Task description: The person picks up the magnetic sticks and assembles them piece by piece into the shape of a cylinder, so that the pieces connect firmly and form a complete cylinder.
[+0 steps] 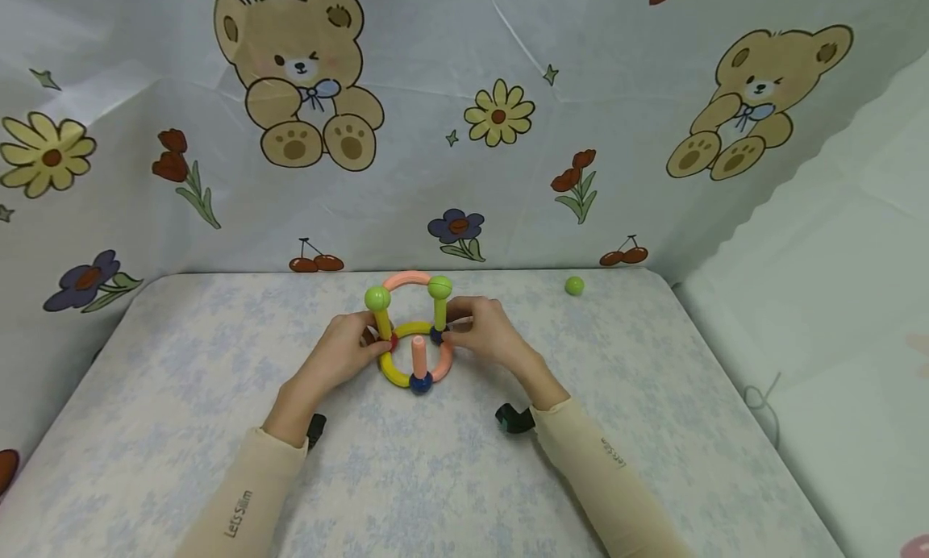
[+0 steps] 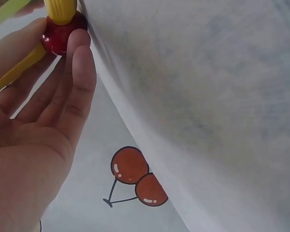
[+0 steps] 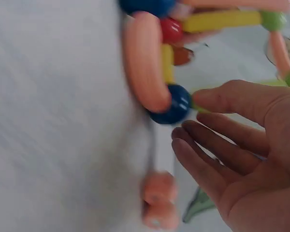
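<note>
A magnetic stick-and-ball frame stands at mid-table. Its base ring has yellow curved sticks (image 1: 394, 372) and a salmon curved stick (image 1: 446, 363). Upright are a yellow stick (image 1: 383, 324), a lime stick (image 1: 440, 314) and a salmon stick (image 1: 418, 356); a salmon arc (image 1: 406, 278) links two green balls (image 1: 377, 297) on top. My left hand (image 1: 344, 348) pinches the red ball (image 2: 58, 38) between thumb and fingers. My right hand (image 1: 486, 330) is at the back-right blue ball (image 3: 171, 106), thumb tip touching its edge, other fingers loosely spread below. Another blue ball (image 1: 420, 383) sits in front.
A loose green ball (image 1: 574, 285) lies near the table's back right. Behind the table hangs a cloth (image 1: 406, 195) printed with bears and flowers. Black wrist devices (image 1: 515, 418) sit at both wrists. A thin cord (image 1: 762, 401) hangs beyond the right edge.
</note>
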Motion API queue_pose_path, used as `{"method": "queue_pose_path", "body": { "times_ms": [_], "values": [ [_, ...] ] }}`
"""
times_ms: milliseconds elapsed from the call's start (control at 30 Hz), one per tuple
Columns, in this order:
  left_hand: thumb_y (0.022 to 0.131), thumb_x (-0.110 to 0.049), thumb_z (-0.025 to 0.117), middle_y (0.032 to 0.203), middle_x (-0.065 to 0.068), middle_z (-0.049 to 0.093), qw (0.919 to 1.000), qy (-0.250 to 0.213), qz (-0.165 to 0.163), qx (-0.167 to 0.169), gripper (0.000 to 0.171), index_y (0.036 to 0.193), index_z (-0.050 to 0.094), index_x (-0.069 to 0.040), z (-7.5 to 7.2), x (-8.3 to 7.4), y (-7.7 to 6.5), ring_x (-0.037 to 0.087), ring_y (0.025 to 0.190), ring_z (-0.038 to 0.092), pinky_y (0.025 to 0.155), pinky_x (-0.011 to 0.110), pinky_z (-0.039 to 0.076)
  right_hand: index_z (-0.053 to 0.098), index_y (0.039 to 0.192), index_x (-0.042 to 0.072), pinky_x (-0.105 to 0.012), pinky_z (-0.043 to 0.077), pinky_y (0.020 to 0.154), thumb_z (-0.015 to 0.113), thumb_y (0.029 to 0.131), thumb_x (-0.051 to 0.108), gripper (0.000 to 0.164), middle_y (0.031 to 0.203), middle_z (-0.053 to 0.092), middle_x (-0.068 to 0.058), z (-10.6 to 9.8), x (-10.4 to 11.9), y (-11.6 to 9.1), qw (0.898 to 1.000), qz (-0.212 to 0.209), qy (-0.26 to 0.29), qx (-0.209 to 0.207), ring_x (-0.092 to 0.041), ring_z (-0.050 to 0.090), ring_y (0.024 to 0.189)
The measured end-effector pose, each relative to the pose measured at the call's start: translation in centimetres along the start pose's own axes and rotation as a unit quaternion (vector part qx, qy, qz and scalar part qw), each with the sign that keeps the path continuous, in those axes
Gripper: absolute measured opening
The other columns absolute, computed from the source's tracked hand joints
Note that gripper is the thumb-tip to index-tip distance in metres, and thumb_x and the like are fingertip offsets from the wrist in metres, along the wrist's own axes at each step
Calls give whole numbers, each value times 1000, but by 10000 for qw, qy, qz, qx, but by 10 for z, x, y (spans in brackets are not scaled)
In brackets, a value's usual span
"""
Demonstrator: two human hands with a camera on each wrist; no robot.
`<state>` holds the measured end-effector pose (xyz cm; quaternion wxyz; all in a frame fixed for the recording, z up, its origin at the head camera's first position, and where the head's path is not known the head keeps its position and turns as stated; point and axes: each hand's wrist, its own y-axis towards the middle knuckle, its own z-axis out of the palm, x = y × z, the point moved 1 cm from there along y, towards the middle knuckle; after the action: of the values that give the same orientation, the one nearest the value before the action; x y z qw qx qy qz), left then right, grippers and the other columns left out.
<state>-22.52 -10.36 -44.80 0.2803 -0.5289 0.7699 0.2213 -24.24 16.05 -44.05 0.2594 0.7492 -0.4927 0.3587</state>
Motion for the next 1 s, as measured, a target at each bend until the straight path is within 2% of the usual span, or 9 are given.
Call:
{"method": "queue_pose_path", "body": {
  "times_ms": [100,233,367,433,500,600,700,833,1000],
  "values": [
    [94,-11,80,99,11,75,10000,-54,-28,49,18,109,72,-4,0,1,0,23,87,70,76,39,59,73,125,2,-41,59,99,73,96,1,29,125,73,-18,-24,-4,-1,9996,-8,81,-270,-33,71,120],
    [95,-10,79,101,12,75,9999,-118,-34,115,17,109,71,-5,0,1,1,23,89,71,78,40,59,72,126,0,-45,58,99,73,98,4,29,125,74,-20,-58,-23,-5,9912,184,-86,-1305,-35,71,118],
    [95,-9,78,102,12,75,9998,-118,-22,136,15,108,70,-5,1,2,1,23,90,71,77,39,59,71,128,1,-51,56,100,75,98,11,31,124,74,-20,-88,-52,-11,9663,610,-150,-2498,-36,69,118],
    [95,-9,78,102,12,75,9998,-121,-23,130,15,107,70,-5,2,2,1,23,89,71,77,39,59,69,133,2,-53,54,103,74,99,11,35,130,71,-22,-99,-67,-16,9522,884,-143,-2921,-39,66,122],
    [95,-9,78,101,12,75,9998,-130,-39,116,14,107,70,-6,2,2,1,23,89,71,76,39,59,64,140,2,-57,49,108,72,100,10,41,140,64,-24,-107,-80,-20,9421,1117,-215,-3154,-43,59,131],
    [95,-9,78,102,11,75,9998,-153,-37,120,14,106,70,-6,2,2,0,23,89,71,76,38,59,55,150,5,-61,39,117,68,102,12,51,155,51,-25,-116,-94,-25,9380,1482,-515,-3092,-47,45,145],
    [95,-9,79,101,11,75,9998,-162,-37,128,14,106,70,-7,2,2,0,23,89,71,76,37,59,52,153,5,-63,36,118,66,103,16,53,160,45,-26,-119,-102,-27,9434,1815,-716,-2681,-50,39,148],
    [94,-12,81,99,10,74,9995,-207,-122,219,18,108,71,-7,2,3,1,21,86,70,74,35,58,64,142,3,-61,46,108,65,103,12,41,147,56,-28,-115,-108,-26,9456,2035,-888,-2378,-52,49,134],
    [92,-16,84,100,9,74,9987,-257,-215,388,26,111,69,-7,3,3,1,20,87,69,75,36,58,76,123,4,-55,50,99,65,101,3,24,126,68,-26,-106,-112,-22,9407,1860,-1140,-2598,-46,56,116]
  ]
}}
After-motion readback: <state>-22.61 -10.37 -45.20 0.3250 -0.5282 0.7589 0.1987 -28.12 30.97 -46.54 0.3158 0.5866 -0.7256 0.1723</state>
